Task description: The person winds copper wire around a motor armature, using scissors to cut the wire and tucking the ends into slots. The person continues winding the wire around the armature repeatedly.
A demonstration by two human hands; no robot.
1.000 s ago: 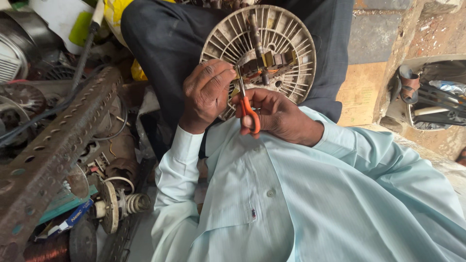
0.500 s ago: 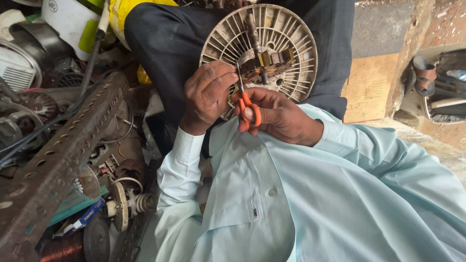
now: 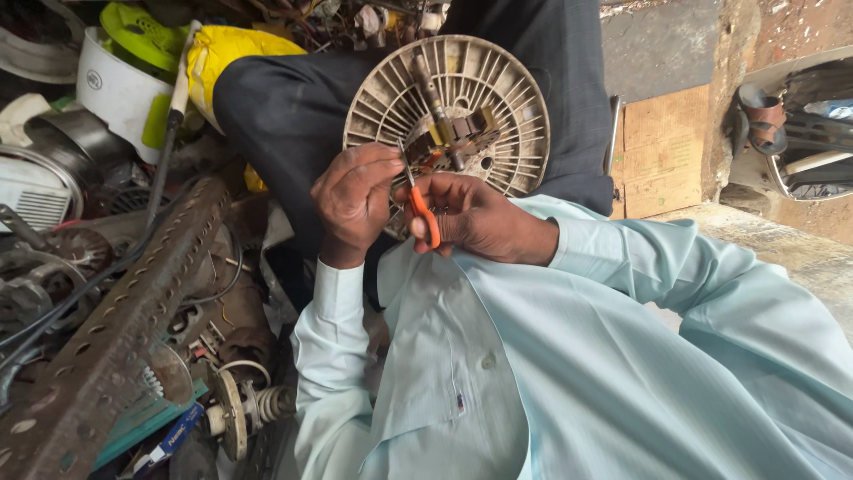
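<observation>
1. The right hand [image 3: 480, 220] has its fingers closed through the orange handles of a pair of scissors [image 3: 419, 203], blades pointing up at the metal part in the middle of a round ribbed fan disc [image 3: 449, 111]
2. The left hand [image 3: 355, 200] is curled shut just beside the scissors, touching the disc's lower edge; what it pinches cannot be told
3. The disc rests on the person's dark-trousered lap [image 3: 293, 107]
4. A rusty perforated metal bar [image 3: 115, 338] lies among motor scrap at left

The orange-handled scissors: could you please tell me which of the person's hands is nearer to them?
Right. The right hand grips the orange-handled scissors, fingers through the loops. The left hand sits just beside the blades, fingertips at the round ribbed fan disc.
</observation>
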